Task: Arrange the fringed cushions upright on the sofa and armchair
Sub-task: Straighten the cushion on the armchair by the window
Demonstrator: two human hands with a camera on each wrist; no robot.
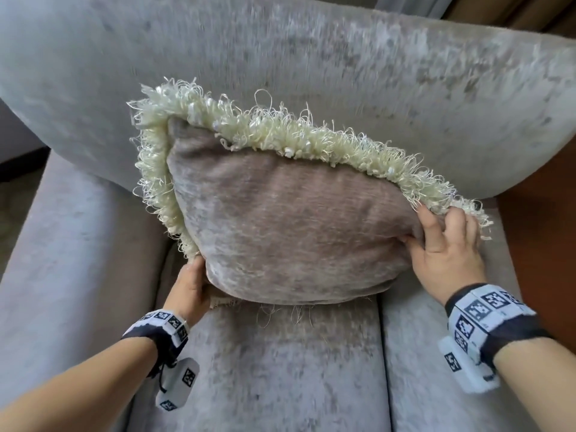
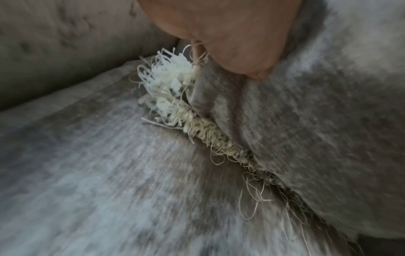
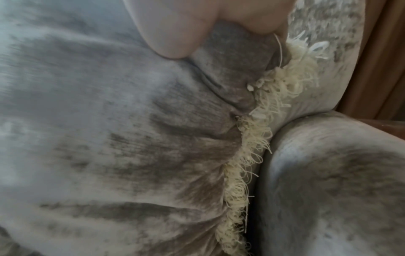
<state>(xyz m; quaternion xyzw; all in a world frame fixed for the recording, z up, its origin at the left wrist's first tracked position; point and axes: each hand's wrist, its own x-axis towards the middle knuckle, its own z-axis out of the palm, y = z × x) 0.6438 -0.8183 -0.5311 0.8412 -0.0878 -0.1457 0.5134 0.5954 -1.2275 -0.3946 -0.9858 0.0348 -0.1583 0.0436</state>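
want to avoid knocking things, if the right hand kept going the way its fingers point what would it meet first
The right hand already grips the fringed cushion at its right corner. Its fingers point up and back, so it would probably meet the armchair back cushion next; depth there is unclear.

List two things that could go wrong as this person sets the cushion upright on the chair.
The loopy fringe may snag: the right hand pinches the corner right at it.

The cushion sits tilted, its top edge sloping down to the right, so it could slump against the armrest once the left hand lets go.
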